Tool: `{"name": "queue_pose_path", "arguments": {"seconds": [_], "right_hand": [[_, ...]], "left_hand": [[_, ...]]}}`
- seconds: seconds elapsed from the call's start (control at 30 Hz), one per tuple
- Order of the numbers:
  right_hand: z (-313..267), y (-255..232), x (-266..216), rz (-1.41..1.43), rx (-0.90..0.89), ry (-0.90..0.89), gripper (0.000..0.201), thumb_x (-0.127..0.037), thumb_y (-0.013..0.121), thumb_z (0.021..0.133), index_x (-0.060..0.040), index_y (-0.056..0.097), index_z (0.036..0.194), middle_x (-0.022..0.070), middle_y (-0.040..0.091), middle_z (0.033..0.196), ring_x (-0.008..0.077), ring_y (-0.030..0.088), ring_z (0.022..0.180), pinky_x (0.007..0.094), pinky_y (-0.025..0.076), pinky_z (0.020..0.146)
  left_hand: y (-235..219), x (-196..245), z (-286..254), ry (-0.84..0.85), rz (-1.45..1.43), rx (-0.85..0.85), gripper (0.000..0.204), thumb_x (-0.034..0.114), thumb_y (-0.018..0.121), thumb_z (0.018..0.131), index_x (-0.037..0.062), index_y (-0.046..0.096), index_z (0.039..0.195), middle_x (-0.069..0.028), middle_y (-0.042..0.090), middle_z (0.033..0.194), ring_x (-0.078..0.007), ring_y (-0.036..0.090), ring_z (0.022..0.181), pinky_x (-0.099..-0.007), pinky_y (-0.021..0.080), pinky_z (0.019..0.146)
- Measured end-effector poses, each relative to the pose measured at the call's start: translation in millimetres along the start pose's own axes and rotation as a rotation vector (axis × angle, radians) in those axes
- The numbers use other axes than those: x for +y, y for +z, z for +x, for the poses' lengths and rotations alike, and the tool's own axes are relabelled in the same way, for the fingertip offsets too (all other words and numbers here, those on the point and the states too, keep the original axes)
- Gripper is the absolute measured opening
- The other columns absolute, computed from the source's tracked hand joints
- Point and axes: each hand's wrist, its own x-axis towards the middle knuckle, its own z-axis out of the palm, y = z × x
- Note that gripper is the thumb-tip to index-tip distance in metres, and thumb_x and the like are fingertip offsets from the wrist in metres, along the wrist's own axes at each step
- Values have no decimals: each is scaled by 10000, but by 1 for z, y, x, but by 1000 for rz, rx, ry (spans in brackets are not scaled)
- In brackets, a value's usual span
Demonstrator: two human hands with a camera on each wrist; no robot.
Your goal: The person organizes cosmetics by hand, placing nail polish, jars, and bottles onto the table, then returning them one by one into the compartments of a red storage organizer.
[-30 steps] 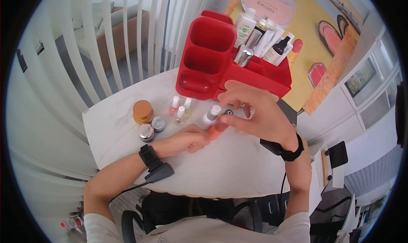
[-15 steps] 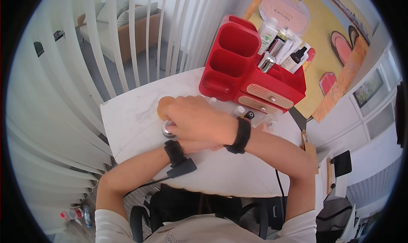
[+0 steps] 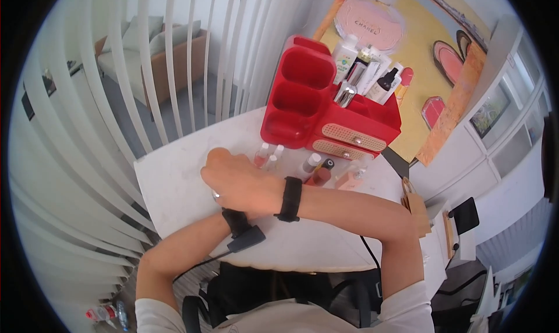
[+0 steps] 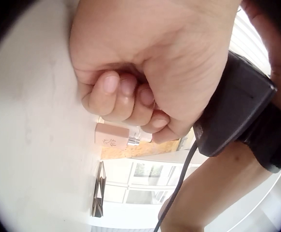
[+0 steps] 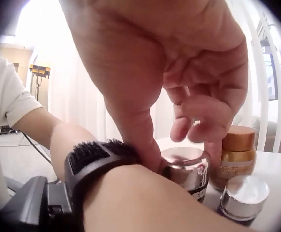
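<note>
So the red organizer [image 3: 343,114] is my reference point here. It sits toward the far side of the white table [image 3: 174,170], with bottles and tubes [image 3: 367,71] crammed in its top and two drawers facing the person.

The right hand [image 3: 241,181] is in front of the organizer and off to its left, crossing over the left wrist. From the right wrist cam, the thumb and index finger are on either side of a silver-lidded jar [image 5: 186,171], pinching it, with the other fingers curled loosely above the lid. That jar stands upright on the table, out in front and left of the organizer. Right beside it are a gold jar [image 5: 239,154] and a smaller pale-lidded jar [image 5: 247,195].

The left hand [image 4: 150,63] is balled into a fist, fingertips tucked to the palm, nearer the person than the organizer. Can't see anything in it.

Just in front of the organizer's left part there's a little cluster of white-capped nail polish bottles [image 3: 262,155]. In front of its drawers: a white-capped bottle [image 3: 308,167], a reddish bottle [image 3: 319,177], a black-capped one [image 3: 328,164] and a pink perfume bottle [image 3: 349,180]. Behind the organizer there's a big painting [image 3: 372,24].
</note>
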Motion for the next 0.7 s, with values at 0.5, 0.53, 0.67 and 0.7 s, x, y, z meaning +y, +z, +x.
{"name": "queue_pose_path", "arguments": {"seconds": [0.5,0.53,0.67,0.7], "right_hand": [[-162,-177,79,244,442,520,304,-146,762,690,-16,568,884,28,600,741,105,561,691,257,489,656],[-175,-179,93,243,493,583,308,-142,768,686,-11,570,883,28,598,739,105,558,691,255,488,661],[-196,-174,143,146,636,634,312,-137,772,688,1,571,883,36,610,740,107,569,700,257,489,670],[-197,-171,152,148,646,638,312,-137,772,688,1,571,883,36,610,740,107,569,700,257,489,670]], "left_hand": [[0,31,26,-262,26,-98,245,205,539,982,120,483,759,79,277,606,-42,242,525,-252,173,493],[0,32,26,-257,25,-106,245,205,539,982,120,483,759,79,277,606,-42,242,525,-252,173,493],[2,38,25,-279,50,-113,280,203,543,976,135,444,723,80,274,610,-43,237,527,-252,176,495],[2,39,25,-289,28,-106,290,201,544,974,139,433,714,81,273,611,-44,235,528,-252,176,496]]}}
